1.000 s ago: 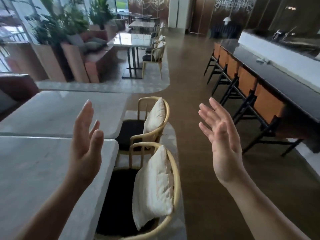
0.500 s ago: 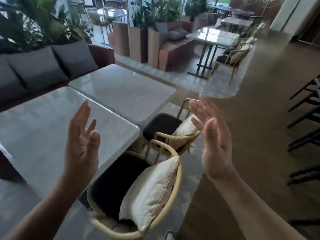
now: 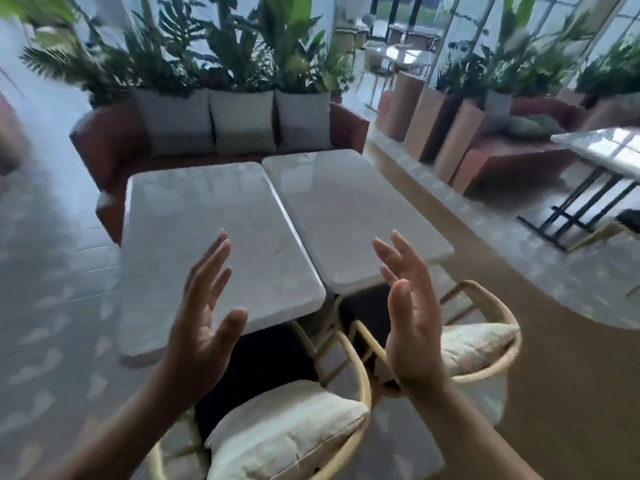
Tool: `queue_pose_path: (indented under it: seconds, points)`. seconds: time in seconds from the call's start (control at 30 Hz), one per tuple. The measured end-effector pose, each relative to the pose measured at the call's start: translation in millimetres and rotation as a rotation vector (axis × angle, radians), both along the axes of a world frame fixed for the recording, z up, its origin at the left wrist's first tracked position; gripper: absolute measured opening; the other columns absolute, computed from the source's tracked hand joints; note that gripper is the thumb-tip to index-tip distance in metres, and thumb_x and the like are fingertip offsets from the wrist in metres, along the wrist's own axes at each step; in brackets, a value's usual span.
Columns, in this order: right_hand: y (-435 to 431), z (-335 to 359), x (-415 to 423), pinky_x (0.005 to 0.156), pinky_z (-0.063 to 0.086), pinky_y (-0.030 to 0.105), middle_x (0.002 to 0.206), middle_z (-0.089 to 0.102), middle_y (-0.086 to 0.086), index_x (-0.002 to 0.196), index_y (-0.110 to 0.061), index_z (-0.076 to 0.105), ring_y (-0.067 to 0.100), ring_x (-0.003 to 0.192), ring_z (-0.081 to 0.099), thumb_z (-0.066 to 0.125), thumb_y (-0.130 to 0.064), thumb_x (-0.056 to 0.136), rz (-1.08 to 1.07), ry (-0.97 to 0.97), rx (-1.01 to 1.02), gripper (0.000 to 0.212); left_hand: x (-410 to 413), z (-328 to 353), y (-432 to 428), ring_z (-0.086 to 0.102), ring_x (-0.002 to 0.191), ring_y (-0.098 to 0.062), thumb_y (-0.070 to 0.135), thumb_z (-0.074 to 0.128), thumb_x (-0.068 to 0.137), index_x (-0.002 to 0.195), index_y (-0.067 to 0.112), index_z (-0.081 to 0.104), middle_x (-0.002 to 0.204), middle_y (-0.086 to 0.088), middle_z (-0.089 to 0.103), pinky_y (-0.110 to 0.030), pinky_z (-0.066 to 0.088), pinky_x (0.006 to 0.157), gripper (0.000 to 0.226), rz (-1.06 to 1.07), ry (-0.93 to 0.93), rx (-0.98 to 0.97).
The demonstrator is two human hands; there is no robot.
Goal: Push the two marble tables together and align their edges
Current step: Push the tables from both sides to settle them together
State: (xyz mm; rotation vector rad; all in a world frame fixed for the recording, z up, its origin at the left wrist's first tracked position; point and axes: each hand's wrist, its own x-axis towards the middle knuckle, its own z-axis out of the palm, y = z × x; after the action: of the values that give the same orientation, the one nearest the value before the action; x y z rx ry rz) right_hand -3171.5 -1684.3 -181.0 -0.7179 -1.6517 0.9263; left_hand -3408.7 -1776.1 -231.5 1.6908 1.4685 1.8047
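Lounge with planters behind: view has swung round from the aisle to face both marble worktops head-on. Left worktop [image 3: 207, 237] and right worktop [image 3: 349, 209] touch along their long edges, near ends staggered (alignment unfinished, I judge). Left hand [image 3: 204, 327] and right hand [image 3: 412, 327] hover released, grasping nothing, above two chairs [image 3: 349, 403].

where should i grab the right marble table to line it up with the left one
Take the right marble table by its near short end, which sits further back than the left marble table's. Come from the outer right long edge, since chairs crowd the near end. Both the left hand and right hand are free.
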Motion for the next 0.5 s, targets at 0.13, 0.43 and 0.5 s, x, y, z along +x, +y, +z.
queue_pose_path:
  seconds: [0.13,0.43,0.5]
  points:
    - [57,-30,-6,0.12,0.044,0.027,0.155,0.059,-0.006,0.153,-0.03,0.045,0.011,0.146,0.055,0.042,-0.076,0.101,0.159,0.016,-0.011,0.07,20,-21,12,0.029,0.16,-0.03,0.068,0.053,0.1,0.16,0.036,0.036,0.173,-0.008,0.028,-0.05,0.035,0.125,0.07,0.157,-0.002,-0.025]
    - [192,-120,-13,0.124,0.04,0.031,0.16,0.056,-0.01,0.156,-0.045,0.045,0.014,0.152,0.049,0.048,-0.08,0.097,0.406,-0.041,-0.115,0.069,62,-63,83,0.027,0.161,-0.036,0.063,0.055,0.101,0.16,0.035,0.035,0.172,-0.012,0.027,-0.047,0.034,0.125,0.068,0.391,-0.039,-0.033]
    - [217,-144,-20,0.125,0.038,0.031,0.161,0.054,-0.009,0.156,-0.046,0.043,0.014,0.153,0.048,0.047,-0.08,0.097,0.436,-0.067,-0.119,0.069,60,-82,106,0.028,0.16,-0.033,0.065,0.054,0.101,0.16,0.036,0.033,0.172,-0.012,0.027,-0.045,0.035,0.125,0.069,0.435,-0.051,-0.064]
